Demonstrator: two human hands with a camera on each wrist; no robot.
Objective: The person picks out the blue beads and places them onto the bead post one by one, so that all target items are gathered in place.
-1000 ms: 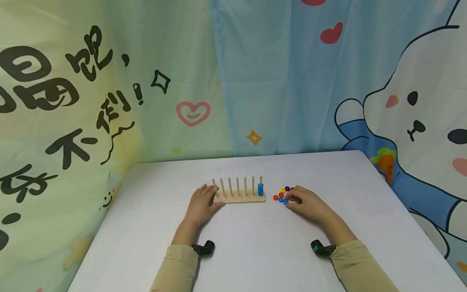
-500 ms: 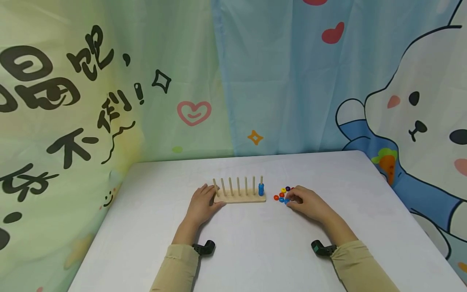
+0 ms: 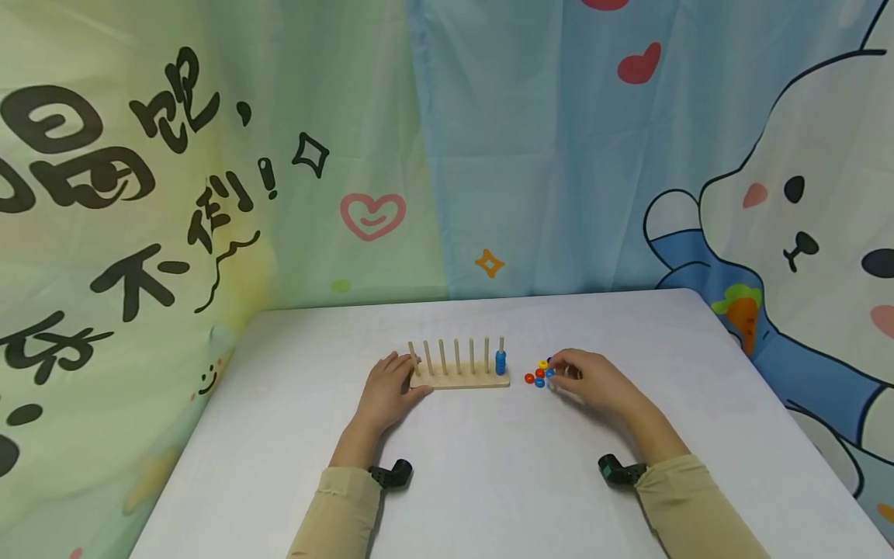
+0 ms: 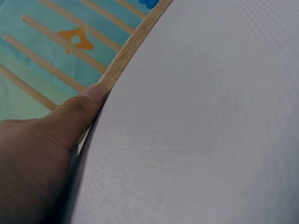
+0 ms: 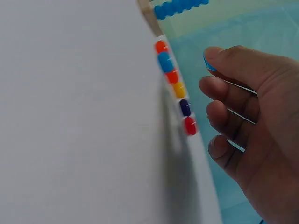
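A wooden peg rack (image 3: 461, 381) with a row of upright pegs stands on the table. Several blue beads (image 3: 500, 363) are stacked on its rightmost peg. My left hand (image 3: 382, 397) holds the rack's left end, and in the left wrist view the thumb (image 4: 96, 92) lies along the front edge of the base. My right hand (image 3: 594, 380) pinches a blue bead (image 5: 210, 64) between thumb and index finger, partly hidden by the fingertips. It is raised slightly beside a small group of loose beads: red (image 3: 529, 379), blue (image 3: 540, 383), yellow (image 3: 542, 364) and dark purple (image 5: 185, 108).
The white-covered table (image 3: 489, 481) reaches back to a printed curtain (image 3: 503, 155) with drawings and lettering. Each wrist wears a black camera, the left one (image 3: 393, 474) and the right one (image 3: 618, 470). The loose beads lie just right of the rack.
My right hand has picked a blue bead out of the loose group and lifted it slightly. The left hand and the rack have stayed in place.
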